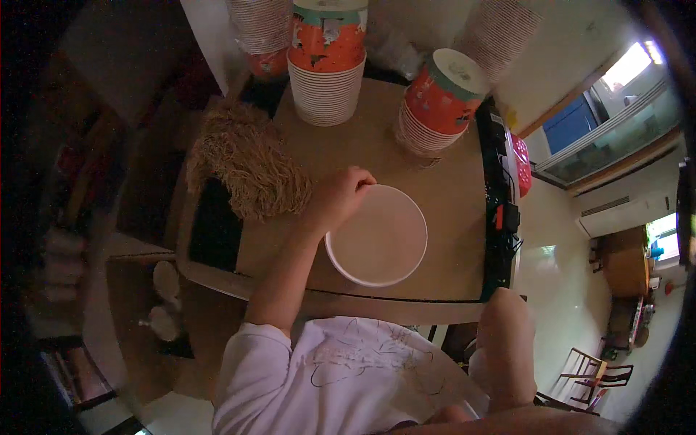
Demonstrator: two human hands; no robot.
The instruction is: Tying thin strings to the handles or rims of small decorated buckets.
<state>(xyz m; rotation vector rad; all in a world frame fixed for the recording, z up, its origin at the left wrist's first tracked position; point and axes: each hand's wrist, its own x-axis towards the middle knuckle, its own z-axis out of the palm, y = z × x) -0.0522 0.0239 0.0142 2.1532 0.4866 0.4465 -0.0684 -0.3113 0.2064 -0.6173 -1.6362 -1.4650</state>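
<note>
My left hand (345, 193) reaches across the tabletop, its fingers closed over the upper left rim of a round white paper tub (380, 243). The tub's wide mouth faces up, and I see nothing inside. Left of that hand lies a tan, stringy, shaggy bundle (250, 163); its exact kind I cannot make out. My right arm (506, 341) is bent at the lower right, beside the table's near edge. Its hand does not show.
Nested paper tubs, the outermost printed orange and green, form one upright stack (326, 80) and a tilted stack (442, 101) at the back. More wrapped stacks stand behind. A dark strip with cables (504, 217) lines the right edge. A wooden chair (594, 373) is farther right.
</note>
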